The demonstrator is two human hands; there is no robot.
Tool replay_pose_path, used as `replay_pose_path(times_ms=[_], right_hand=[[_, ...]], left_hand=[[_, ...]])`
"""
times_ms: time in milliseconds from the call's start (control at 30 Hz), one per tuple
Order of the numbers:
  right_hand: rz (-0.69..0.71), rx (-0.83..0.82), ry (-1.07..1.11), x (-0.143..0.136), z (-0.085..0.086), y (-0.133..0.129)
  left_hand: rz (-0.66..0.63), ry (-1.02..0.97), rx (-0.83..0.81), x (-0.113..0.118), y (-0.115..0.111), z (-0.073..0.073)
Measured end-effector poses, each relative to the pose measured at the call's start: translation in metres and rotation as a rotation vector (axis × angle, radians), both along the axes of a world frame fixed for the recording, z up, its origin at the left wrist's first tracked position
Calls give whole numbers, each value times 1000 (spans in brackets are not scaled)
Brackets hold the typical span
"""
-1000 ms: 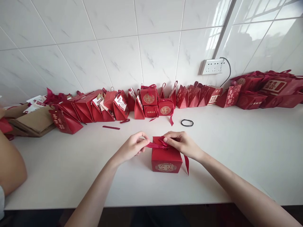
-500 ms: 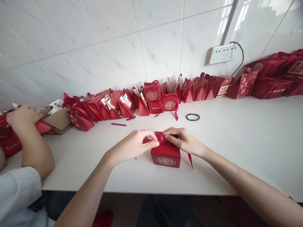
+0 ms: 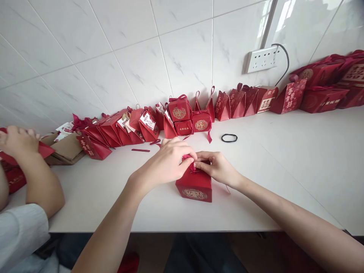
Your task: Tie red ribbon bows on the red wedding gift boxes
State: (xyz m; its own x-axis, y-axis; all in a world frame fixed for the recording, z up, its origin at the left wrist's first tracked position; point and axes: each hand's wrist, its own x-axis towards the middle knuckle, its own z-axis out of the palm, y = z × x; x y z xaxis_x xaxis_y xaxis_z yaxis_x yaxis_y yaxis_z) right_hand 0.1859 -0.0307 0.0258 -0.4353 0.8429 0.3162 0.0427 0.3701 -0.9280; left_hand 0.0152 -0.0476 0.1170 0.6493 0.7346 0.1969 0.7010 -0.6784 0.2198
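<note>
A red gift box point(image 3: 196, 185) with a gold printed medallion on its front stands on the white table before me. Across its top runs a red ribbon point(image 3: 192, 167), bunched at the middle. My left hand point(image 3: 173, 159) pinches the ribbon between thumb and fingers, its back turned up and partly covering the box's top left. From the other side my right hand point(image 3: 217, 167) grips the ribbon too, thumb and fingertips closed just above the lid. The fingers hide most of the ribbon's loop, so its exact shape is unclear.
Red gift boxes point(image 3: 113, 129) line the tiled wall, with larger ones point(image 3: 324, 98) stacked at right. A black elastic band point(image 3: 229, 138) and a dark red strip point(image 3: 140, 150) lie on the table point(image 3: 256, 204). At left, a co-worker's hand point(image 3: 21, 142) rests on red packaging.
My left hand has risen and moved over the ribbon toward my right hand, both now closer together. The ribbon tail at the box's right has drawn in. The view has shifted slightly.
</note>
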Motion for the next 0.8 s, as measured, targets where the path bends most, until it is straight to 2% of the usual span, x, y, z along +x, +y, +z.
replay_pose_path(times_ms=[100, 233, 467, 533, 800], right_hand=[[-15, 49, -27, 1, 2, -1], [-30, 53, -42, 1, 1, -1], [43, 24, 1, 0, -2, 0], [57, 22, 11, 0, -1, 0], [80, -87, 82, 0, 0, 1]], left_hand=[[-34, -6, 2, 0, 1, 0], [-5, -72, -9, -2, 5, -4], [89, -446, -267, -9, 19, -28], [102, -519, -297, -9, 22, -34], [144, -583, -368, -16, 25, -54]])
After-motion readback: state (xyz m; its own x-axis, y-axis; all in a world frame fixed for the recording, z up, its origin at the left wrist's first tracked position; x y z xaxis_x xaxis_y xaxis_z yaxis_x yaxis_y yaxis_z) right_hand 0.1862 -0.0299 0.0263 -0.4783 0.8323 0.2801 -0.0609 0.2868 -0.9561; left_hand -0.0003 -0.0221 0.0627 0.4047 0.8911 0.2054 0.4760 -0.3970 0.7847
